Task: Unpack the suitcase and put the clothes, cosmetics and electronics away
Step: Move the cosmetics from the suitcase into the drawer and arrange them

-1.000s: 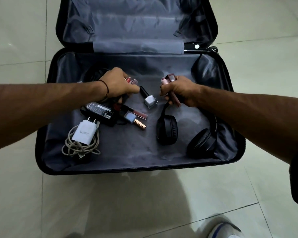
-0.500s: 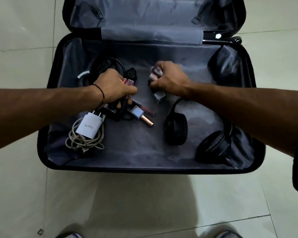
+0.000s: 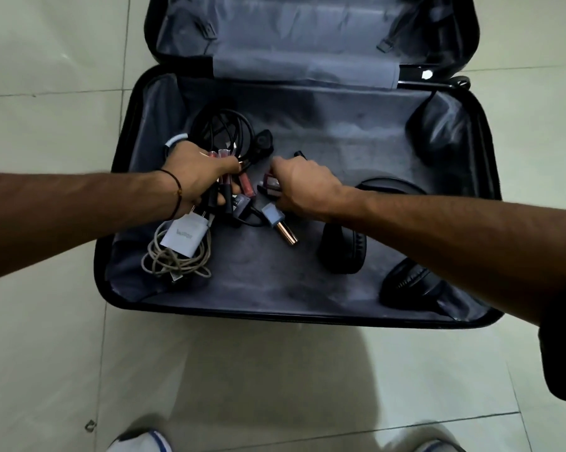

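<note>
two hands are in the open suitcase, which lies on the tiled floor and fills the middle of the frame. my left hand, centre-left, has its fingers curled round a bundle of lip gloss tubes, whose red ends poke out past the thumb. my right hand, just right of centre, is closed over a few small cosmetics; i cannot tell how many.

a second ago a nail polish bottle lay on the lining between the hands. it no longer lies there, and a small dark cap sticks up above the right knuckles, so i judge the bottle went into that hand.

one lipstick with a grey-blue cap lies loose just below the right hand, untouched. the electronics are all in the case: white charger on its coiled cable at lower left, headphones at lower right, black cable above the left hand. no clothes show. the cosmetics look nearly gathered, with the lipstick the likely next pick.
</note>
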A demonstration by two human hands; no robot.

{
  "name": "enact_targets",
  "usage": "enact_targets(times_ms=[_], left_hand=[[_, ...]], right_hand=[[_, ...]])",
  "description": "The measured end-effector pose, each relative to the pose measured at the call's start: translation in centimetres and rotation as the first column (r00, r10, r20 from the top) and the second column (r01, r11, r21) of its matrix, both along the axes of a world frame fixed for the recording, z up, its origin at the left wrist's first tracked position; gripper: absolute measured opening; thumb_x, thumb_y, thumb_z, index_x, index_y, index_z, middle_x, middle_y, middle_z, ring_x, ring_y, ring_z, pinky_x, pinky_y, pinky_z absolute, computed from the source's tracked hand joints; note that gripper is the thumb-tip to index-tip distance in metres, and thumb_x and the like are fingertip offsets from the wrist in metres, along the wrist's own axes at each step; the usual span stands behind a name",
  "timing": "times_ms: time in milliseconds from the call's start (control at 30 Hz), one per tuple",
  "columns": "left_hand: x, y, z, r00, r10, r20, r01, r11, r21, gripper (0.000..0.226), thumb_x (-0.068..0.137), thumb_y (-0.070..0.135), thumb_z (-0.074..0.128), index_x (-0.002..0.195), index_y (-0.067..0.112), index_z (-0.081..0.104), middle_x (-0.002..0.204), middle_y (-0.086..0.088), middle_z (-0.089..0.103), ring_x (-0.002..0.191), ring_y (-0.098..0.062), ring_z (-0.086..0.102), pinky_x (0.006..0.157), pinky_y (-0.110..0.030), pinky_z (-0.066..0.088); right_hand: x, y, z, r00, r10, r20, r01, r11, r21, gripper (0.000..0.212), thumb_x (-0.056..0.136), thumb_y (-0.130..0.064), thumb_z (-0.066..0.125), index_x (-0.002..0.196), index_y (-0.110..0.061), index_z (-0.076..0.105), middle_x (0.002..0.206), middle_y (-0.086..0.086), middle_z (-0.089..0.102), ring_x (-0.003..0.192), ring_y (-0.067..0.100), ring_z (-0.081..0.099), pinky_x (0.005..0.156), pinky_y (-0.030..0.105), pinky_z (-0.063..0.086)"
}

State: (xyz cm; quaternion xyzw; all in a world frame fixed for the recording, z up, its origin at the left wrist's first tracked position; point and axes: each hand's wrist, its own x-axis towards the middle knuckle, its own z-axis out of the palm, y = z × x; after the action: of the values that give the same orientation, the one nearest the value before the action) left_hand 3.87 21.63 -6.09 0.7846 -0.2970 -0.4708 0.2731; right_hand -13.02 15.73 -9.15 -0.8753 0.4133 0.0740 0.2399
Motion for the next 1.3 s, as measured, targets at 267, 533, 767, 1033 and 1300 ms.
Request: enact_targets(times_ms=[267,533,767,1033,1300], left_hand=[[-0.1,1.0,0.2,0.997,0.004,-0.071,-0.008,0.998,-0.058,0.027,0.089,0.022,0.068,0.101,-0.002,0.069,0.065,-0.006,0.072,0.032,-0.013,0.050,0.032,-0.015,0.035],[-4.4,3.8,3.0,0.993,0.071,-0.095,-0.086,0.982,-0.170,0.027,0.089,0.027,0.070,0.090,-0.001,0.067,0.072,-0.011,0.072,0.045,-0.021,0.058,0.036,-0.018,0.037],[-12.2,8.5,15.9,0.989,0.011,-0.147,-0.024,0.996,-0.086,0.026,0.088,0.025,0.071,0.088,-0.001,0.069,0.068,-0.010,0.071,0.037,-0.012,0.054,0.035,-0.017,0.038],[-25.4,12.6,46.2,0.890,-0.360,-0.279,0.361,0.931,-0.050,0.033,0.089,0.025,0.070,0.090,-0.007,0.060,0.068,-0.010,0.072,0.038,-0.022,0.050,0.036,-0.023,0.037],[-43.2,18.9,70.6,0.619,-0.672,-0.405,0.711,0.699,-0.073,0.034,0.087,0.035,0.071,0.087,0.003,0.058,0.071,-0.012,0.073,0.038,-0.022,0.049,0.037,-0.019,0.033]], right_hand=[[-0.2,-1.6,0.3,0.948,-0.303,0.098,0.259,0.914,0.311,0.025,0.076,-0.021,0.078,0.093,-0.015,0.061,0.091,0.004,0.063,0.084,0.024,0.066,0.063,0.033,0.057],[-3.5,0.9,4.1,0.515,-0.807,0.290,0.388,0.521,0.760,0.027,0.082,-0.002,0.069,0.070,-0.015,0.049,0.052,-0.001,0.049,0.042,0.015,0.047,0.041,0.023,0.037],[-11.0,8.8,17.6,0.237,-0.957,0.168,0.386,0.252,0.888,0.014,0.084,-0.003,0.069,0.072,-0.011,0.066,0.058,0.009,0.050,0.044,0.019,0.046,0.043,0.024,0.039],[-24.6,20.5,48.1,-0.108,-0.987,0.116,0.412,0.061,0.909,0.011,0.083,-0.005,0.069,0.084,-0.006,0.058,0.064,0.012,0.052,0.049,0.022,0.047,0.048,0.029,0.040],[-41.5,34.5,74.1,-0.582,-0.801,0.141,0.391,-0.124,0.912,0.016,0.080,-0.005,0.070,0.091,-0.005,0.058,0.075,0.013,0.052,0.048,0.018,0.047,0.049,0.029,0.041]])
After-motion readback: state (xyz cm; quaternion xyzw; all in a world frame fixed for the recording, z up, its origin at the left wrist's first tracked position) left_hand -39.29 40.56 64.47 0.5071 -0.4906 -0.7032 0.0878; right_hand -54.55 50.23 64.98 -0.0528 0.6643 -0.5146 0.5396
